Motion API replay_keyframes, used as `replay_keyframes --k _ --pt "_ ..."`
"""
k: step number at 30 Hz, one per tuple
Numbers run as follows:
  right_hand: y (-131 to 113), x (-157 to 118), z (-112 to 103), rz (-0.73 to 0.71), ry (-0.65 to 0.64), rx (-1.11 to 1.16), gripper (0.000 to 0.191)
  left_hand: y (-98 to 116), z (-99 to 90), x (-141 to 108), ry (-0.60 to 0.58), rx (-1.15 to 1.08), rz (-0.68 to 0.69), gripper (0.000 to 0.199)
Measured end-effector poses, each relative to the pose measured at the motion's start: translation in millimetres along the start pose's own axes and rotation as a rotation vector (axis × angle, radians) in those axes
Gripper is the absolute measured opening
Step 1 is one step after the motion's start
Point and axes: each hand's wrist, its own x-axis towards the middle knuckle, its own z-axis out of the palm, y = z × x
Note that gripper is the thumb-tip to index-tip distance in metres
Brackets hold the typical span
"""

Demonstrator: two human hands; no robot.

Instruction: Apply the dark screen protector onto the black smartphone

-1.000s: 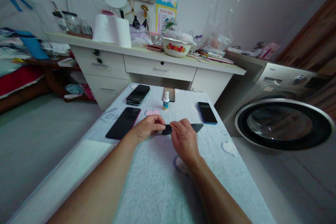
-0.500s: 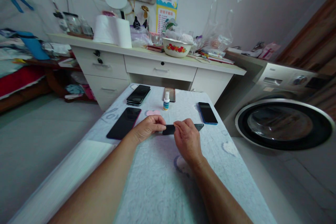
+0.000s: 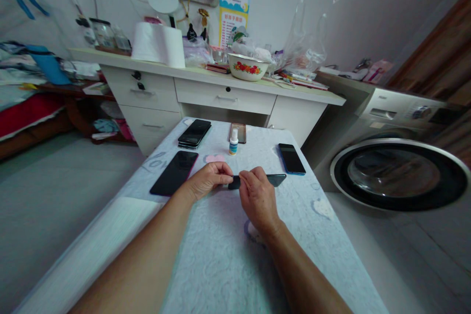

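Observation:
A dark, slim phone [image 3: 276,180] lies sideways between my hands, tilted low over the cloth-covered table. Its left end is pinched by my left hand [image 3: 211,179], thumb and fingers pressed together. My right hand [image 3: 258,196] is closed against the middle of the phone's near side, its fingertips close to the left thumb. Anything inside those right fingers is hidden. Beyond the hands stands a small white spray bottle [image 3: 233,142] with a blue label. A larger dark tablet-like device [image 3: 175,172] with a pinkish edge lies beside my left wrist.
Several stacked phones [image 3: 195,132] sit at the table's far left. Behind the bottle lies a brownish phone case [image 3: 241,132]; a blue-edged phone [image 3: 292,158] is on the right. A white desk [image 3: 226,95] stands beyond the table [image 3: 221,255], a washing machine [image 3: 397,157] to the right.
My right hand has slid a little to the left along the phone, toward my left hand, showing more of the phone's right end. My left hand keeps its hold.

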Motion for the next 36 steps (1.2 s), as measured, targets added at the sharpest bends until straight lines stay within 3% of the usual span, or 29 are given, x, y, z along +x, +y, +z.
replay_keyframes --k 15,30,36 --pt "-11.3 -0.5 4.0 -0.047 -0.104 0.078 0.026 -7.0 -7.0 3.8 -0.053 -0.051 0.023 0.030" --pt "10.2 0.9 -8.7 0.051 0.054 -0.052 0.022 -0.7 -2.0 0.5 -0.001 0.043 0.006 0.023" --pt "8.7 0.3 -6.7 0.050 0.056 -0.074 0.021 -0.9 -3.0 0.4 -0.008 0.042 0.010 0.022"
